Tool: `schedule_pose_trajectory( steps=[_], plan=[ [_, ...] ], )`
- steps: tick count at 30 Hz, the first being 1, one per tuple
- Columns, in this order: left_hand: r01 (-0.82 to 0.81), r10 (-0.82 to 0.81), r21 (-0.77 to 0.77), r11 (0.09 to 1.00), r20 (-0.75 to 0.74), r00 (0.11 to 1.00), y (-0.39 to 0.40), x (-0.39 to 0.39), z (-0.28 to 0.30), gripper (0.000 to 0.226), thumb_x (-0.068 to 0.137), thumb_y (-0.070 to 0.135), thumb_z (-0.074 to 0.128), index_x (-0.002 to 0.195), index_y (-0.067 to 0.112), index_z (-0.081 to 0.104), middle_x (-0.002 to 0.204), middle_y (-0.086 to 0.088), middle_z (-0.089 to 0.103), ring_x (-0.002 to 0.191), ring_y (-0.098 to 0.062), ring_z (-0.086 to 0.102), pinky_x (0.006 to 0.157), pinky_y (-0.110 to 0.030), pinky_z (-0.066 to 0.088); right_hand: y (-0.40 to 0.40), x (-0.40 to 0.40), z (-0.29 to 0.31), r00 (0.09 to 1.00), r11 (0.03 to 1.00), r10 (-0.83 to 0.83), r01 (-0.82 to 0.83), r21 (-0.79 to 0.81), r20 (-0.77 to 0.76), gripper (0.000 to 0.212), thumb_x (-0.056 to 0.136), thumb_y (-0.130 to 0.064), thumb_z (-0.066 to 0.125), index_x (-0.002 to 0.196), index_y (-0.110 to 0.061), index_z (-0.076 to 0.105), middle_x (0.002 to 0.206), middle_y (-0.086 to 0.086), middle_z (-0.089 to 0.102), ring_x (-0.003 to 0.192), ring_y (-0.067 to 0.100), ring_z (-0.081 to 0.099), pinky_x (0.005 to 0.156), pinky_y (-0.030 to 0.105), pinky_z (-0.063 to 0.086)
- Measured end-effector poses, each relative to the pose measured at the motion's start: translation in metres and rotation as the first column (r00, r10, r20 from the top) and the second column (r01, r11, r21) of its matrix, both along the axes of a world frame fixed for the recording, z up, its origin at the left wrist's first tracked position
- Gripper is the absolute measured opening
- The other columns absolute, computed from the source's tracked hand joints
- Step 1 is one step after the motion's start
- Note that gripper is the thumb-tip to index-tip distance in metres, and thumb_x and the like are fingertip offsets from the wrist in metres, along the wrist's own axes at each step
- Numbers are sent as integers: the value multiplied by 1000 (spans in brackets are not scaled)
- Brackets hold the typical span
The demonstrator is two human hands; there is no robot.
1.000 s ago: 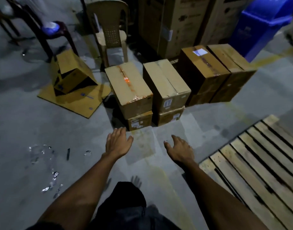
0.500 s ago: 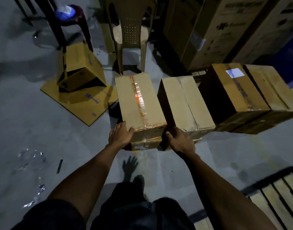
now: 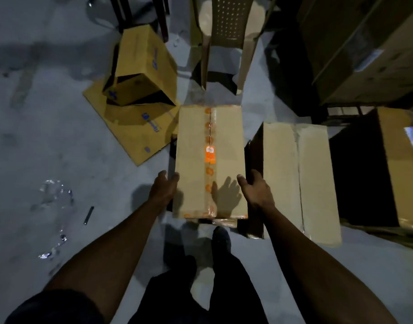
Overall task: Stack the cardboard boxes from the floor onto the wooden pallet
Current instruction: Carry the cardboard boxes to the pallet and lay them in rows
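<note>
Now both hands have moved from the near corners to the long sides: left hand (image 3: 164, 188) and right hand (image 3: 254, 190) clamp the taped box (image 3: 210, 160), fingers curled over its edges; it sits atop the stack, lift seemingly imminent.

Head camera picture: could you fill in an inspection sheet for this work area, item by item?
Surface: grey concrete floor, scuffed.
Job's things: taped box on a lower box; plain box to its right; darker box further right. Pallet not in view.
Clutter: empty yellow carton on flattened cardboard; shiny scraps.
Hands: left hand and right hand grip the taped box's sides.
Cables: nothing seen.
Surroundings: plastic chair, big cartons behind.
</note>
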State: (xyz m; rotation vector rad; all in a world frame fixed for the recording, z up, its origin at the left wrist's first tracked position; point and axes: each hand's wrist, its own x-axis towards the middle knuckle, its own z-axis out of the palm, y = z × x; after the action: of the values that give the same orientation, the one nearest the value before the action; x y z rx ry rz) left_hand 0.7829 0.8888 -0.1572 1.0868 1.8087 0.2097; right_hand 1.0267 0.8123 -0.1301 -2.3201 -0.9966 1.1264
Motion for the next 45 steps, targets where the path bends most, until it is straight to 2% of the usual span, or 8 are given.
schedule_pose_trajectory(
  steps=[8,13,20,24,27,33,39,45],
  plan=[
    [-146,141,-122,982,-55,989,59,38,-68,72,103,40,50,159,10,15,164,-12,23,146,-34,30,113,-40,31,79,45,-83,990,993,-33,18,-113,-136,69,96,-47,60,152,-16,35,149,10,49,132,34,50,104,45,42],
    [-179,168,-115,977,-96,981,88,57,-101,63,103,33,53,154,7,27,156,-14,37,138,-34,41,95,-31,37,108,53,-134,987,990,-20,-2,-143,-158,70,83,-61,62,139,-24,44,134,5,58,120,32,58,99,50,49],
    [-205,193,-191,960,-81,978,105,52,-148,67,96,39,62,149,11,34,142,-12,51,125,-34,54,103,-44,47,125,51,-192,985,976,-74,39,-216,-157,87,87,-55,70,153,-15,29,148,12,48,134,37,47,107,46,41],
    [-313,324,-187,931,31,946,103,48,-167,29,94,26,67,120,17,56,107,-4,67,91,-18,67,70,-26,58,127,53,-218,967,969,-163,120,-216,-194,82,85,-51,75,147,-13,37,142,11,54,131,34,51,104,41,42],
    [-365,396,-224,904,113,911,104,46,-171,20,93,25,69,110,20,59,90,3,66,76,-8,65,48,-14,51,124,56,-231,940,968,-217,172,-185,-262,76,80,-49,80,140,-16,49,132,5,64,124,28,58,100,32,44],
    [-419,460,-220,881,185,869,98,48,-165,29,90,26,72,116,16,63,96,-2,69,81,-13,68,54,-20,54,118,53,-228,922,963,-264,234,-137,-285,71,80,-45,82,138,-15,53,129,4,65,119,24,60,99,31,45],
    [-474,505,-187,861,188,843,71,47,-129,16,89,26,75,100,19,67,95,-3,71,76,-12,70,56,-21,56,99,51,-182,946,969,-245,233,-83,-210,72,77,-55,80,134,-17,57,126,3,67,115,25,63,102,43,51],
    [-396,399,-56,917,96,912,44,36,-67,43,81,49,78,109,18,68,102,-2,72,88,-22,70,87,-39,59,65,49,-103,932,952,-305,303,-39,-197,66,78,-52,81,129,-17,60,122,3,69,111,26,64,98,37,51]
  ],
)
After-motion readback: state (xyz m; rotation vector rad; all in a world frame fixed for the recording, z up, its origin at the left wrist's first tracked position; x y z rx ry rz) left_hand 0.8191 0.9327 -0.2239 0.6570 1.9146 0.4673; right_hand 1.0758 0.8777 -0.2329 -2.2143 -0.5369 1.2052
